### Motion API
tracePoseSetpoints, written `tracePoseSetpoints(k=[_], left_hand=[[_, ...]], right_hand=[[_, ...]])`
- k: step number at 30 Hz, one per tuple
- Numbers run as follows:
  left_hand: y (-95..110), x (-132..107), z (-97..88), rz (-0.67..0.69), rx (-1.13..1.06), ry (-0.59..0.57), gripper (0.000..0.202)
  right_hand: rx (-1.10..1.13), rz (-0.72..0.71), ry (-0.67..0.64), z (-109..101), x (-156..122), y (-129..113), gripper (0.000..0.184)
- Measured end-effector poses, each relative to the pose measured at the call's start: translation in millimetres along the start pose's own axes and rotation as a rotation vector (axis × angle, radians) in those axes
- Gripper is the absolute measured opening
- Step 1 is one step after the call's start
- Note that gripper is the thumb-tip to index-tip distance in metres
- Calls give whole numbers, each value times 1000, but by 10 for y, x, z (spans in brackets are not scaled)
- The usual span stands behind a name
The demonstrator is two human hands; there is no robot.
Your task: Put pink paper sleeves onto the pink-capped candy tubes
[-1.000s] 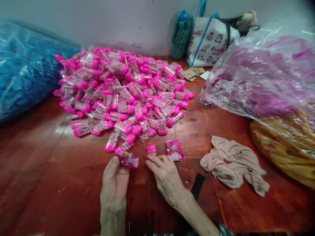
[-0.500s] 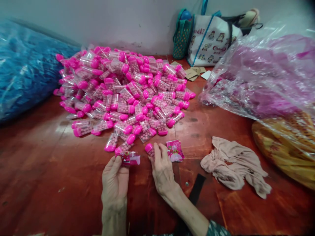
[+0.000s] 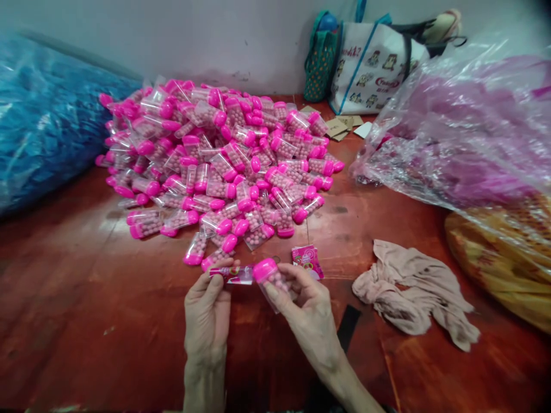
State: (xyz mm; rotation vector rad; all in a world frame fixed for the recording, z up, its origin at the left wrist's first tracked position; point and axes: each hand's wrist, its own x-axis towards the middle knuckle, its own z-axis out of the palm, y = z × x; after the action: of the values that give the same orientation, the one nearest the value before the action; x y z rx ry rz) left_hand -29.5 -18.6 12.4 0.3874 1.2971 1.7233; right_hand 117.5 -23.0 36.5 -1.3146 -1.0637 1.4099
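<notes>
My left hand [image 3: 210, 304] pinches a small printed pink sleeve label [image 3: 232, 274], partly see-through, between thumb and fingers. Its right end reaches the candy container my right hand holds; whether they touch I cannot tell. Thumb and fingers of my right hand [image 3: 307, 304] are closed round that clear candy container [image 3: 271, 275], which has a pink cap and pale pink balls inside. The cap points up and left. Behind it on the table lies a small stack of printed pink labels [image 3: 307, 261]. A large pile of similar containers [image 3: 224, 155] spreads out beyond my hands.
A beige cloth [image 3: 413, 287] lies at the right, near a yellow bag [image 3: 495, 264] and a clear plastic bag of pink items [image 3: 456, 137]. At left bulges a blue plastic bag [image 3: 47, 126]. Along the wall stand a white tote bag [image 3: 370, 69] and cardboard pieces [image 3: 340, 126].
My right hand has lifted the candy container off the table and turned it, bringing it left beside the label. My left hand still holds the label, slightly further right.
</notes>
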Motion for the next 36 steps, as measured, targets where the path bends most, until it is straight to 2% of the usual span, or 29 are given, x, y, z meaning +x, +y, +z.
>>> tracePoseSetpoints(k=[6,9,12,17,23,32,36], left_hand=[[5,-47,62,0,-3,-44,13],[12,-63,101,-17,13,-98,17],[15,-88,171,-47,26,-152,22],[-4,-165,322,-79,-15,-188,40],[-65,-228,447,-98,-73,-177,45],[-233,-182,425,-231,-103,-135,21],[-252,-189,405,-249,-161,-62,12]], right_hand=[[46,43,-77,-89,6,-82,25],[160,121,-135,-160,34,-141,24],[157,138,-142,-190,48,-154,23],[-32,37,-113,-183,49,-101,24],[-207,-120,-49,-183,55,-15,23],[-177,-151,-12,-181,46,52,25],[-255,-234,9,-191,29,44,24]])
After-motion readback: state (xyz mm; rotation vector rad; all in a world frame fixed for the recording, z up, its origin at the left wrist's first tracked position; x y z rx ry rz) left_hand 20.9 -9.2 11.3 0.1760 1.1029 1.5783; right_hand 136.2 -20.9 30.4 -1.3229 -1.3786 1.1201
